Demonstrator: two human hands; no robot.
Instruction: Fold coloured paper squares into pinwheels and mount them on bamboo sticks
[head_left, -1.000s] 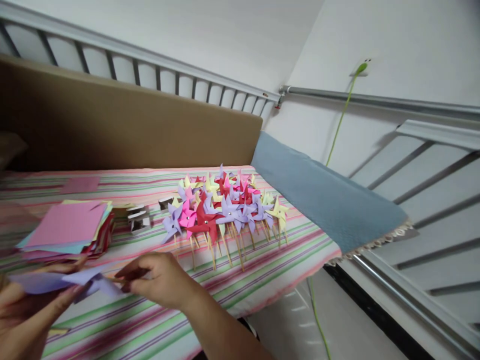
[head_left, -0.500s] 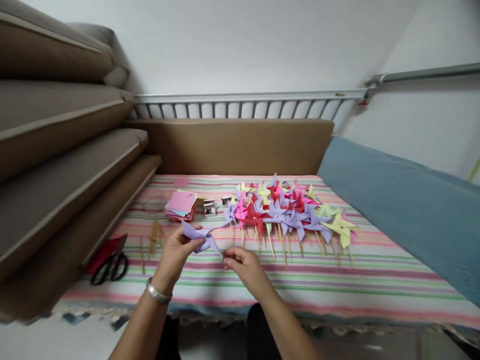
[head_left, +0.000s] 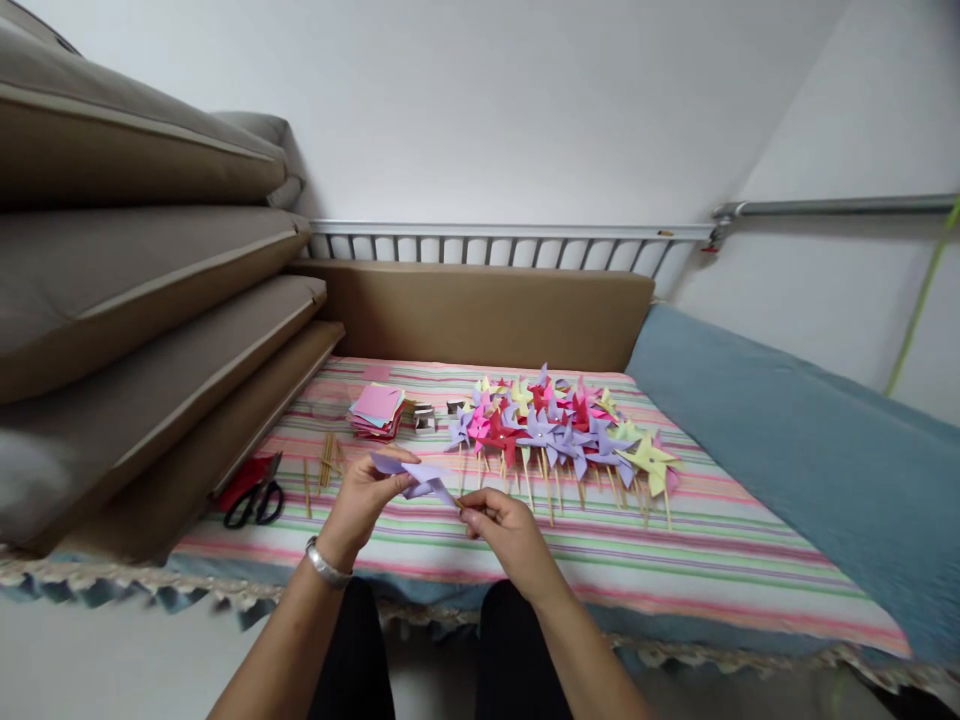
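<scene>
My left hand [head_left: 373, 497] pinches a folded lilac paper pinwheel [head_left: 426, 478] between thumb and fingers, above the striped cloth. At its lower right blade, my right hand [head_left: 501, 522] is closed on a thin wooden stick [head_left: 460, 503], of which only a short tan end shows; the fingers hide the rest. To the right lie many finished pinwheels [head_left: 551, 428] in lilac, red, pink and yellow, their sticks pointing towards me. A stack of coloured paper squares [head_left: 377, 408] sits beyond my left hand. Several loose sticks [head_left: 327, 462] lie left of it.
Black-handled scissors [head_left: 256, 500] lie by something red [head_left: 244, 478] at the left. Small open boxes [head_left: 424, 418] stand beside the paper stack. Thick cushions [head_left: 150, 260] are piled at the left; a brown padded board [head_left: 480, 315] stands behind. Blue fabric [head_left: 765, 420] borders the right side.
The view has shifted, so the bed and its things appear slightly smaller. Both hands stay at the lilac pinwheel, which is now turned flatter, with my right fingers close against its blade.
</scene>
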